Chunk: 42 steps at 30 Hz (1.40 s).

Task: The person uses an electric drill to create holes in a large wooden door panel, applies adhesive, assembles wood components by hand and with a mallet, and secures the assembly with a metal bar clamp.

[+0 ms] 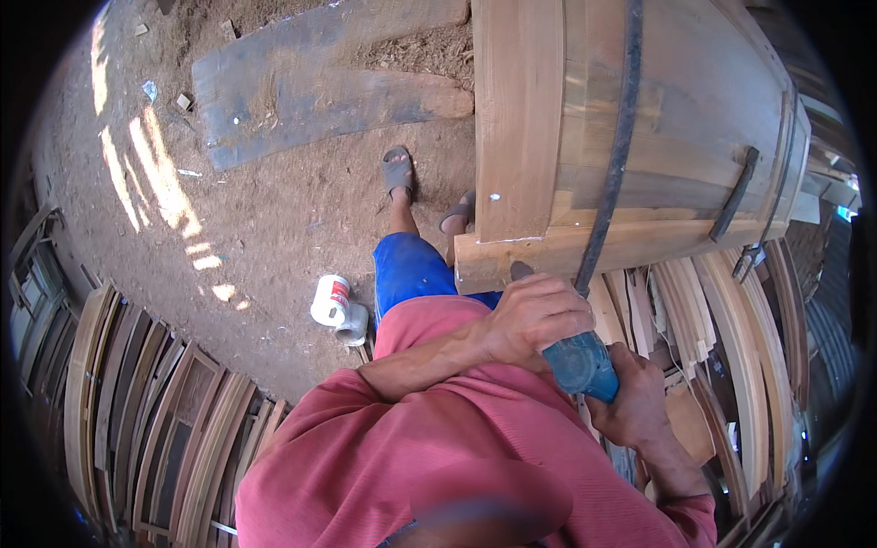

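Both my hands grip a teal power tool [585,365], shaped like an angle grinder. My left hand [539,315] wraps over its front part, and my right hand [632,393] is closed round its rear. A dark rounded edge [521,270] shows just beyond my left fingers, at the lower rail of a wooden door panel [521,119]. Whether it touches the wood I cannot tell. A dark metal bar clamp [621,137] crosses the panel, with its lower end near my left hand. White marks show along the joint above the rail.
Another clamp [735,196] sits farther right on the panel. Stacked wooden boards [740,356] lie to the right, and more boards [164,420] stand at lower left. A white tub [330,300] and a grey container [352,325] are on the dirt floor. Dark planks [320,100] lie at the far left.
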Each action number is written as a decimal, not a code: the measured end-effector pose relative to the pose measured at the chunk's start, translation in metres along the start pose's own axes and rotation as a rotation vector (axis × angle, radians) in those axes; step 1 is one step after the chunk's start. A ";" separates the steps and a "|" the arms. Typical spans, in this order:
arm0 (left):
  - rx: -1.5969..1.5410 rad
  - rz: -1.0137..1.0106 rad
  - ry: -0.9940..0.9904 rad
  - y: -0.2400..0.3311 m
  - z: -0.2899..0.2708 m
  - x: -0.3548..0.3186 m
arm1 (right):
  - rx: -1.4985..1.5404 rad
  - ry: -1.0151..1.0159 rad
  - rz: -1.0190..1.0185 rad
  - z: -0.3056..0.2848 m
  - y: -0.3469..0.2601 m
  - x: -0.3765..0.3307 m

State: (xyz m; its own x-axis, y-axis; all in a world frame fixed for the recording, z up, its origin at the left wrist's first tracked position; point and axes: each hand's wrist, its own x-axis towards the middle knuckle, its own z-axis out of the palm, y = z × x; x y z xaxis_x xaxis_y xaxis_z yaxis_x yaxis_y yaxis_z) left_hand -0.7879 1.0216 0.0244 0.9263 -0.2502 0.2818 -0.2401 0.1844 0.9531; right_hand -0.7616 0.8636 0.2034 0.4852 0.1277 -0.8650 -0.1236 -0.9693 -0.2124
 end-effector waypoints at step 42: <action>0.713 0.341 -0.519 0.113 -0.068 0.030 | 0.663 0.733 -0.412 0.125 -0.018 -0.015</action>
State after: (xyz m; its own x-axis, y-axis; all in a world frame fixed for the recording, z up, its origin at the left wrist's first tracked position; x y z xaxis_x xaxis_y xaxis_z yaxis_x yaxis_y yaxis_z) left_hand -0.7677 1.1001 0.1330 0.5694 -0.7134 0.4085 -0.7544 -0.2561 0.6043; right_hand -0.8747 0.9055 0.1630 0.9713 0.0475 -0.2330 -0.1703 -0.5447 -0.8211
